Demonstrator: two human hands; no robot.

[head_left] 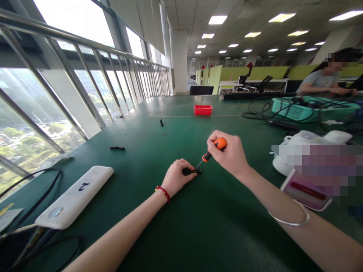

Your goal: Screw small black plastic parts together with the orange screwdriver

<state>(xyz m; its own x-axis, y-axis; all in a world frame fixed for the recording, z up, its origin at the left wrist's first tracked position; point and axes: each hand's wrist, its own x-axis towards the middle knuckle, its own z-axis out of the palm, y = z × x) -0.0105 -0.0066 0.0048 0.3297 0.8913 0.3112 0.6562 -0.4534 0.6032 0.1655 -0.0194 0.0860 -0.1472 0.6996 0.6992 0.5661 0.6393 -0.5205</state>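
A small black part [199, 171] lies on the green table [159, 226], pinched between the thumb and fingers of my left hand [177, 175]. My right hand [229, 151] is closed around the orange and black handle of a screwdriver [220, 144]. The shaft slants down to the left, and its tip meets the black part beside my left fingertips. Further off to the left on the tabletop lie two more small black pieces, one long [117, 148] and one short [161, 122].
A red tray [203, 110] stands beyond my hands. On the left lies a white device [76, 196] near black cables. White bottles [289, 151], a pink-edged box [306, 190] and a teal basket [295, 110] with cables are on the right, where a person [320, 81] sits.
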